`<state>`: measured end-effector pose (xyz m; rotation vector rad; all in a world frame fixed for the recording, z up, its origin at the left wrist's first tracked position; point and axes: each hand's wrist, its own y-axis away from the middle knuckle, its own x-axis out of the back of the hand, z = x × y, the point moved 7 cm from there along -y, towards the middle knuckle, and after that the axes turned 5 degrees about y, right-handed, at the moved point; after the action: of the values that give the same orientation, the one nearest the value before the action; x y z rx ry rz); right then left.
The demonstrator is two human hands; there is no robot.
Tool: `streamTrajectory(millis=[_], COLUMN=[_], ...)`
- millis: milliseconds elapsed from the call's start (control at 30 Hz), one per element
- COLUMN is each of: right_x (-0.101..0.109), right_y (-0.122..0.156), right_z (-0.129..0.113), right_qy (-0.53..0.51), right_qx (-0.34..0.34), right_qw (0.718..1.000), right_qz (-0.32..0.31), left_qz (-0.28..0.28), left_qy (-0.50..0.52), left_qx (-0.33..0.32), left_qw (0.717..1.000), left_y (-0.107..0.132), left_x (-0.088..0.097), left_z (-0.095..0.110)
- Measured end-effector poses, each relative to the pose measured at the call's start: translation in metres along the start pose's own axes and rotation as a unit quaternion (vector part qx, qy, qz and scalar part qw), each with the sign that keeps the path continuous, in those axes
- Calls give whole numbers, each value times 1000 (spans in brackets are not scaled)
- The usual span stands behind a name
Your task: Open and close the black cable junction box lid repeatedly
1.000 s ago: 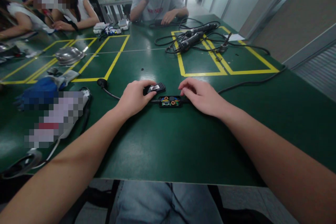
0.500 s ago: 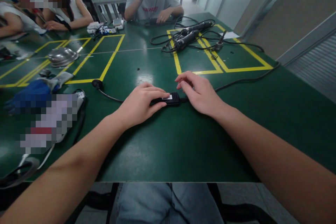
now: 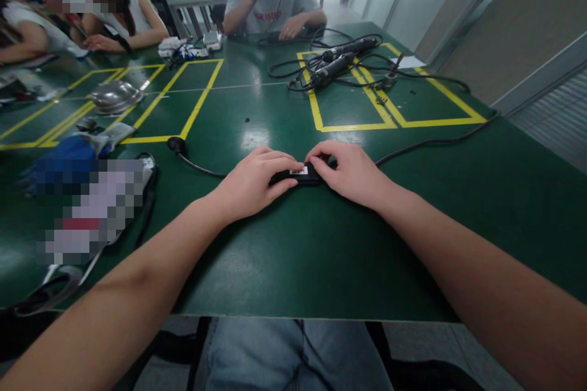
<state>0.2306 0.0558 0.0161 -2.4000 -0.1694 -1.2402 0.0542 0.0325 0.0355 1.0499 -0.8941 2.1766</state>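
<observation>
A small black power adapter (image 3: 306, 179) with a white label lies on the green table near its middle. My left hand (image 3: 254, 182) is closed around the adapter's left part, thumb on the near side and fingers over the top. At the right end, my right hand (image 3: 351, 172) has its thumb and index fingertips pinched together against the adapter, partly hiding where the cord joins. A black cord (image 3: 428, 143) runs from behind my right hand to the table's right edge. Left of my left hand, a cord ends in a round black plug (image 3: 176, 146).
Black electric screwdrivers (image 3: 334, 67) lie with tangled cables at the far right, over yellow tape boxes. On the left are blue gloves (image 3: 68, 159), a pixelated power strip (image 3: 98, 208) and a metal bowl (image 3: 117, 98). A person (image 3: 275, 0) sits across the table; others sit at left.
My right hand has come down and left, its fingertips now at the adapter's right end. My left hand stays on the adapter. The whole view has shifted slightly.
</observation>
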Motion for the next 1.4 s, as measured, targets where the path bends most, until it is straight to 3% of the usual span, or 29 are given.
streamTrajectory(millis=[300,667,900,1167,1400], right_x=[7,4,3,6,2], right_y=[1,2,3,3,4], right_z=[-2,-1,5,6,6], right_qy=[-17,-5,-11,-23,-45], right_qx=[5,14,10,-16,-26], right_qw=[1000,1000,1000,999,998], right_qz=[23,0,2,34,32], left_qz=[0,-4,29,130,3], left_qy=[-16,-67,-34,-59,-67], left_qx=[3,-36,-20,-30,-34], left_qw=[1000,997,999,989,997], left_y=[2,3,3,6,1], left_x=[-1,-1,0,21,-2], left_z=[-2,7,2,10,2])
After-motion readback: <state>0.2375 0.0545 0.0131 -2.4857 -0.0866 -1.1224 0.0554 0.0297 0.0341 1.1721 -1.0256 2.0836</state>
